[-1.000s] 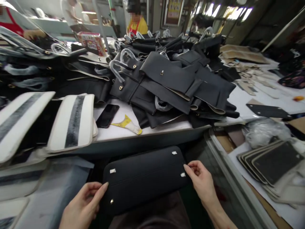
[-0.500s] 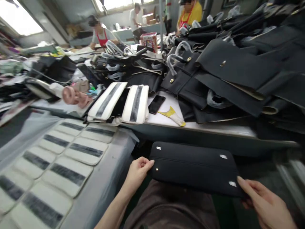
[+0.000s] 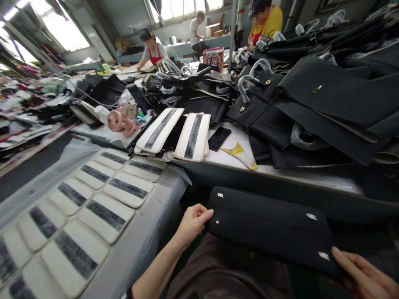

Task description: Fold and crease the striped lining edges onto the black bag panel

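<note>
A black rectangular bag base panel [image 3: 268,226] with rounded corners is stretched between my two hands above my lap. Small white bits sit near three of its corners, and a small metal stud shows at the fourth. My left hand [image 3: 195,222] pinches its left end between thumb and fingers. At the opposite end, my right hand [image 3: 363,268] grips the lower right corner, thumb on top and fingers partly hidden below. Left of me, cream panels with dark stripes [image 3: 106,216] lie in rows on a plastic-covered table [image 3: 137,245].
Ahead, a workbench [image 3: 230,164] holds stacked striped panels [image 3: 193,137], a phone [image 3: 220,138], a yellow-and-white piece [image 3: 239,154] and a pink fan [image 3: 121,123]. Black bag pieces [image 3: 330,95] are heaped at the right. Several people work in the background.
The view has swung left, so the bench and tables appear further right. Both hands still hold the black panel, which now appears further right with its right end tilted lower.
</note>
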Tool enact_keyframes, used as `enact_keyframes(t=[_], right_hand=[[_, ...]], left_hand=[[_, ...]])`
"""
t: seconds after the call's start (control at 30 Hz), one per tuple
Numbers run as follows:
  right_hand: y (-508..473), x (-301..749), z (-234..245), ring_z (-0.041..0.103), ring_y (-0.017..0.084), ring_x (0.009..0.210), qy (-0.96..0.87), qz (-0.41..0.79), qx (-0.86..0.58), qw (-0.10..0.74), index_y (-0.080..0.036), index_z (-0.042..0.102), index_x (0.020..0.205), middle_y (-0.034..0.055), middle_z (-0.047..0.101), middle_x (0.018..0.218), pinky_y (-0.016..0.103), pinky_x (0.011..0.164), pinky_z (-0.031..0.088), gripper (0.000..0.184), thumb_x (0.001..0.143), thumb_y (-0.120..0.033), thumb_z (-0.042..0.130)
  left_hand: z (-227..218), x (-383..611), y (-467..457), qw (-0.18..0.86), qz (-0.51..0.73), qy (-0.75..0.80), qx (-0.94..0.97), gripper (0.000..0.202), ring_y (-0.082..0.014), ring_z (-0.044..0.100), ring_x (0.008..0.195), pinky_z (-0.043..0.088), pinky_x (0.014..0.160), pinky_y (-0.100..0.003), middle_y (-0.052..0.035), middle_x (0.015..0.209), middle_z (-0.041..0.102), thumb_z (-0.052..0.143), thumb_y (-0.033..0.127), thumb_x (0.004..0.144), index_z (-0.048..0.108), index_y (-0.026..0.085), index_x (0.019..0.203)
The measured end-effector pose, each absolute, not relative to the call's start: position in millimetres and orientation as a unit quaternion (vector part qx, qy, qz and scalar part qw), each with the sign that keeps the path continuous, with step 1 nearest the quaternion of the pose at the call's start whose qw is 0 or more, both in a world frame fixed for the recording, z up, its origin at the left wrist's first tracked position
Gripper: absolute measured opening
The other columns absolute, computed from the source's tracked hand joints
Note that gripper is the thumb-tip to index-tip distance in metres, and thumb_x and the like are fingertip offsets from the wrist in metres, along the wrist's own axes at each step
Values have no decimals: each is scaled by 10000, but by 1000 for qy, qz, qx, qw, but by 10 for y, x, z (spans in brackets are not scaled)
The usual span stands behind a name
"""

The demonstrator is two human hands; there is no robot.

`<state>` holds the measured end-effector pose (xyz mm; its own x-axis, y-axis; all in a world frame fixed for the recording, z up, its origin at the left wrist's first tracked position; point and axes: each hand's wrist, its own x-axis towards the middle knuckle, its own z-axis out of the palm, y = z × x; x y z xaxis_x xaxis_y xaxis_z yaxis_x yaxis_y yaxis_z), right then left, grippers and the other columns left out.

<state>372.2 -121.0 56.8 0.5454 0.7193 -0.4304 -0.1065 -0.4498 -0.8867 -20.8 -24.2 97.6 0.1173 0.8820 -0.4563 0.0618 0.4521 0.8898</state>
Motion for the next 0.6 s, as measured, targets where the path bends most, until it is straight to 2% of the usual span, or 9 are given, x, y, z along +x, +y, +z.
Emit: enact_keyframes(t=[0.07,0.17,0.23,0.27,0.3,0.37,0.43,0.5,0.6], right_hand=[[-1178,3706,616,567,200,595,-236,410,-744,472,-253,664,737,66,633,742,341,465,485,391,584,-593,784],[-1137,3652,801,601,252,656,-326,300,-790,423,-207,618,747,85,639,727,405,563,520,514,600,-697,672],[-1126,3559,977,639,316,796,-415,145,-817,373,-177,628,873,126,673,846,491,723,539,566,693,-711,572],[-1120,3484,1064,640,335,887,-463,54,-814,347,-159,631,970,144,678,941,519,805,526,580,769,-692,519],[-1107,3387,1143,624,343,990,-509,-30,-798,322,-145,623,1077,158,671,1052,531,879,505,586,848,-659,462],[-1051,3143,1258,567,318,1162,-585,-139,-748,282,-132,567,1258,156,626,1239,502,1006,455,549,953,-562,413],[-951,2886,1307,461,294,1321,-645,-173,-706,235,-138,464,1407,125,537,1407,478,1095,395,543,985,-479,430],[-834,2695,1299,366,281,1407,-691,-153,-681,190,-179,358,1499,66,416,1522,471,1135,364,601,985,-477,446],[-690,2648,1220,340,296,1427,-732,-72,-661,149,-271,299,1532,-3,313,1567,509,1140,369,661,962,-580,433]], left_hand=[[932,-234,-248,605,325,586,431,526,-49,265,433,160,418,-207,75,533,345,650,645,751,449,160,768],[895,-272,-297,497,315,610,531,478,-97,408,526,298,489,-239,27,595,450,587,618,832,504,152,769],[913,-259,-337,381,307,628,605,435,-150,532,666,420,618,-285,-10,728,567,566,594,870,550,161,905],[936,-231,-350,298,321,637,634,433,-171,570,729,458,675,-314,-28,849,616,568,587,875,559,175,1008],[966,-185,-355,195,347,614,682,419,-199,601,892,477,793,-345,-50,1017,637,566,556,891,564,192,1098],[1038,-41,-341,30,380,505,775,422,-236,527,1203,404,1028,-384,-73,1300,575,549,453,926,532,193,1258],[1090,143,-290,-87,371,396,835,472,-257,416,1347,268,1159,-407,-79,1425,502,546,358,924,498,162,1350],[1075,309,-202,-170,339,326,866,514,-280,419,1349,164,1207,-444,-82,1442,497,563,327,888,510,149,1368],[922,423,-24,-246,295,279,880,521,-287,538,1238,45,1226,-482,-76,1405,537,574,403,852,583,195,1329]])
